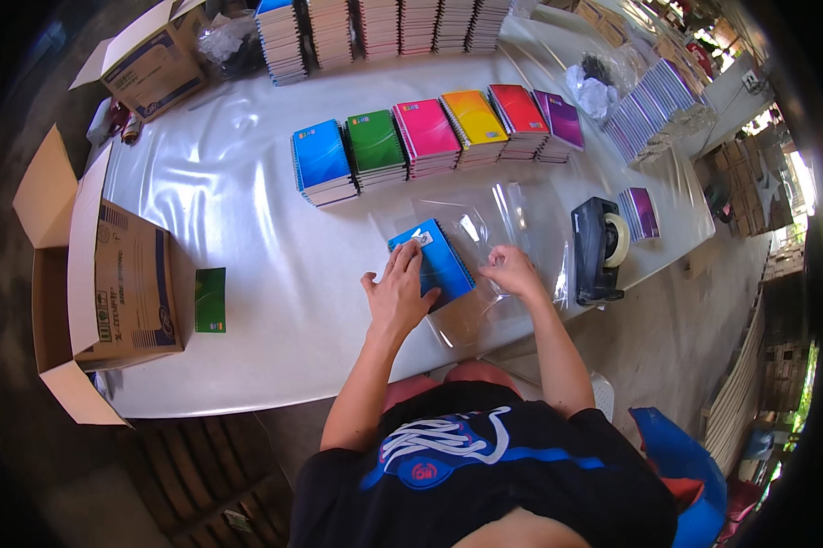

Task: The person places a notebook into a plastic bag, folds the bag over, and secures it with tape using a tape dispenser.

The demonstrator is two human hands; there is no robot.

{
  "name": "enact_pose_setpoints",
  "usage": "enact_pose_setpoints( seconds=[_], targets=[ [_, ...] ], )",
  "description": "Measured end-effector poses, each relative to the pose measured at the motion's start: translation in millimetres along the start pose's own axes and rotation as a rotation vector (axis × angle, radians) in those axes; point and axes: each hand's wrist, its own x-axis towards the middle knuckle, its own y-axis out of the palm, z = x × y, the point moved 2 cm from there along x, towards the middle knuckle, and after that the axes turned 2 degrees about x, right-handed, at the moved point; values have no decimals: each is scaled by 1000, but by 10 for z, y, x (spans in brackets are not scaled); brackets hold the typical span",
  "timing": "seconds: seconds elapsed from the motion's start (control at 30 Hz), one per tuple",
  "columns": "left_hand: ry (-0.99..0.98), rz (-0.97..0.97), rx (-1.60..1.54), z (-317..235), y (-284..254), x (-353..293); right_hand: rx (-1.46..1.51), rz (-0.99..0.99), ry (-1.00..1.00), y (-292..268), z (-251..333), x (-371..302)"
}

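Observation:
A blue spiral notebook (450,268) with a white label (422,239) lies tilted on the table in front of me. My left hand (397,292) rests on its cover, fingers spread, with the fingertips by the label and the thumb near the lower edge. To the right, my right hand (513,270) is closed in a pinch over the clear plastic sleeves (541,219), apparently on the film of one. These sleeves lie flat, partly under the notebook. A black tape dispenser (590,251) with a roll of tape stands right of them.
Beyond my hands, notebook stacks run in a row: blue (322,151), green (376,142), pink (427,128), yellow (474,119), red (519,110) and purple (562,119). Taller stacks (329,32) stand behind. An open carton (137,283) and a green notebook (210,300) are at left.

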Motion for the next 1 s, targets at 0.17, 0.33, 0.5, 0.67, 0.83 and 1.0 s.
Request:
enact_pose_setpoints(
  seconds=[0.17, 0.33, 0.5, 0.67, 0.83, 1.0],
  targets=[
    [-1, 30, -114, -144, -98, 25, 310, -1, -475, -3, 411, -235],
    [101, -14, -76, -163, 151, 107, 83, 72, -538, 336, 845, -584],
    [39, -42, -211, -101, 105, 103, 779, 653, -513, -148, 599, -347],
    [102, -79, -292, 2, 124, 82, 308, 417, -750, -454, 1065, -24],
    [24, 14, -231, -47, 51, 25, -72, 703, -1063, -54, 1355, 297],
    [-217, -133, -216, 73, 221, -156, -34, 745, -1181, -24, 1155, 538]
  ],
)
